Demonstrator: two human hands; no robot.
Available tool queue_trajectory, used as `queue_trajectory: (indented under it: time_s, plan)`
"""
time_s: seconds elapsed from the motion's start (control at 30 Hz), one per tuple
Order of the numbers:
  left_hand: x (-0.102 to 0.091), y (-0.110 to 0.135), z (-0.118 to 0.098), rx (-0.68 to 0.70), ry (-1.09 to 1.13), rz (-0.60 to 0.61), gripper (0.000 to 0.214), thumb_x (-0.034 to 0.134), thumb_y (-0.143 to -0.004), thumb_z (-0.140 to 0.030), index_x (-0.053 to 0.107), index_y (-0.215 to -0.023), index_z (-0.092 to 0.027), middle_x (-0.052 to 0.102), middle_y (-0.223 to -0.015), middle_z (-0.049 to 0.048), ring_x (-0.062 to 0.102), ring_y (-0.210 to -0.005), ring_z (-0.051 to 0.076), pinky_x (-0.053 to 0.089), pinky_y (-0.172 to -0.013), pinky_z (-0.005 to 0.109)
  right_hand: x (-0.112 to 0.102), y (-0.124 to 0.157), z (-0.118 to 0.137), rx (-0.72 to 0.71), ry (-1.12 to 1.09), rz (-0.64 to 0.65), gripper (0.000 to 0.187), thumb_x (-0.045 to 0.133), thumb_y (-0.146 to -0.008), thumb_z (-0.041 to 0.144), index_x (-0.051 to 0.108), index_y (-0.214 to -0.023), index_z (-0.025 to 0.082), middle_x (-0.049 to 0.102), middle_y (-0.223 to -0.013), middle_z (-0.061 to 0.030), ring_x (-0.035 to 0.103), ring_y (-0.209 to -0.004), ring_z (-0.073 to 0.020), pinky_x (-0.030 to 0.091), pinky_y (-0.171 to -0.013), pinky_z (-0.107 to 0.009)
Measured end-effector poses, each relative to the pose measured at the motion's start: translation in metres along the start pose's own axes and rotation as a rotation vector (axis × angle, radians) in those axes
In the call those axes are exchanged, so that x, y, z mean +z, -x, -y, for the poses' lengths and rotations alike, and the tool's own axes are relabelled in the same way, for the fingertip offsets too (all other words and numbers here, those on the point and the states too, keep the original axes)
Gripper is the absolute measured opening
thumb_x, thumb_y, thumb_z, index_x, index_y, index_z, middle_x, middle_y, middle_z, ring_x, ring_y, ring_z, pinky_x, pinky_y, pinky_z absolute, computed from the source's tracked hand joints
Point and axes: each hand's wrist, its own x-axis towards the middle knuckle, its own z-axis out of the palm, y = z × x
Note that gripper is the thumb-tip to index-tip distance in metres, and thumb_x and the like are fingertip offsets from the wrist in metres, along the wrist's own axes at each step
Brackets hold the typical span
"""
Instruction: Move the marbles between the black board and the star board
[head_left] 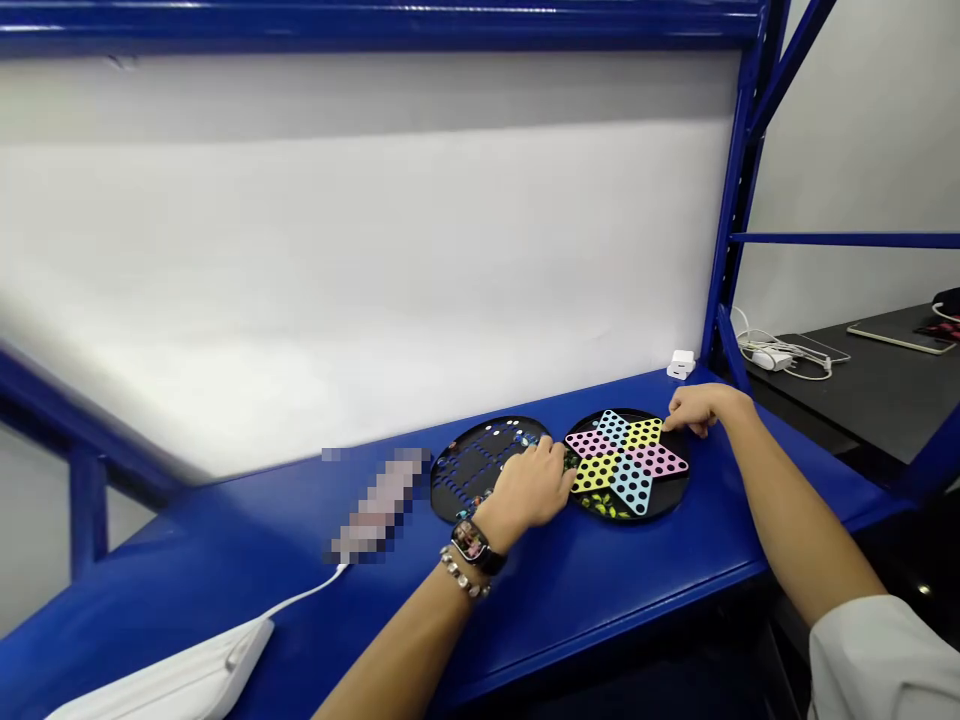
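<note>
A star-shaped Chinese checkers board (627,462), with pink, yellow and light-blue sections full of holes, lies in a round black tray (679,494). Small yellow-green pieces (600,505) sit along that tray's near side. My right hand (696,408) is at the board's upper right, its fingers curled and the index fingertip at a yellow point. Left of it lies a second round black piece (469,465) with slots and small white and blue pieces near its rim. Across its right edge rests my left hand (531,485), fingers bent together and fingertips hidden, near the checkers board.
On the blue tabletop (300,520), a pixelated object (381,508) lies at left with a white cable running to a white power strip (172,680). A white charger (681,364) stands at the back right. Blue frame posts (727,220) and a dark side table with cables (795,360) are at right.
</note>
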Motion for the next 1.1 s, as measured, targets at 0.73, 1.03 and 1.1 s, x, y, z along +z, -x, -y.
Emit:
queue_trajectory:
  time_s: [0.73,1.03,1.1]
  plan:
    - [0.008,-0.034,0.001,-0.11,0.037,-0.011,0.045,0.03,-0.098,-0.039,0.057,-0.119,-0.009,0.063,-0.115,0.0234,0.065,-0.105,0.034,0.05,-0.085,0.044,0.015,-0.011,0.021,-0.174,-0.05,-0.066,0.058,0.063,-0.071,0.076,0.051,-0.067,0.02,0.059,-0.052,-0.0001,0.056,-0.045,-0.0138,0.038,-0.05,-0.025]
    - [0.024,-0.033,0.0,-0.051,0.013,-0.063,0.046,0.023,-0.101,-0.035,0.061,-0.112,-0.011,0.07,-0.099,0.0191,0.07,-0.089,0.031,0.05,-0.076,0.04,0.016,-0.006,0.029,-0.144,-0.016,-0.078,0.054,0.06,-0.077,0.072,0.049,-0.066,0.02,0.056,-0.052,0.0011,0.053,-0.044,-0.0129,0.037,-0.049,-0.025]
    - [0.024,-0.032,0.001,-0.039,0.032,-0.057,0.05,0.021,-0.101,-0.035,0.065,-0.106,-0.013,0.072,-0.098,0.0186,0.07,-0.09,0.03,0.05,-0.077,0.04,0.016,-0.007,0.029,-0.147,-0.012,-0.082,0.054,0.061,-0.077,0.071,0.049,-0.066,0.02,0.055,-0.053,0.001,0.053,-0.044,-0.013,0.037,-0.049,-0.025]
